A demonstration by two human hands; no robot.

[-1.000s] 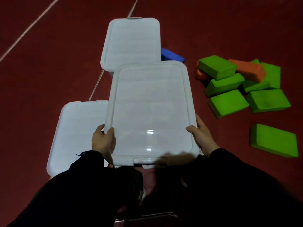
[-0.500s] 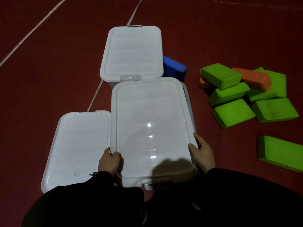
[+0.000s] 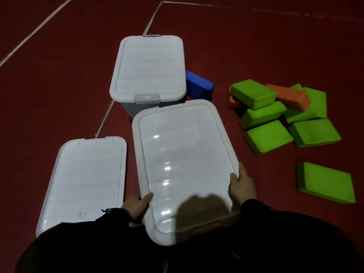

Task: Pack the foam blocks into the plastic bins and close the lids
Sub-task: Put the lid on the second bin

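The lid (image 3: 185, 164) I grip between my left hand (image 3: 136, 205) and right hand (image 3: 241, 187) is white plastic, smooth and glossy, with bright glints down its middle. The lid on my left (image 3: 84, 180) is the same plastic with a softer sheen and faint ribbing. The far bin's lid (image 3: 148, 66) looks duller, ribbed too. The green blocks (image 3: 267, 136), the orange block (image 3: 289, 96) and the blue block (image 3: 199, 86) are matt foam. The red floor (image 3: 59, 85) looks matt. My sleeves (image 3: 98, 243) are dark cloth.
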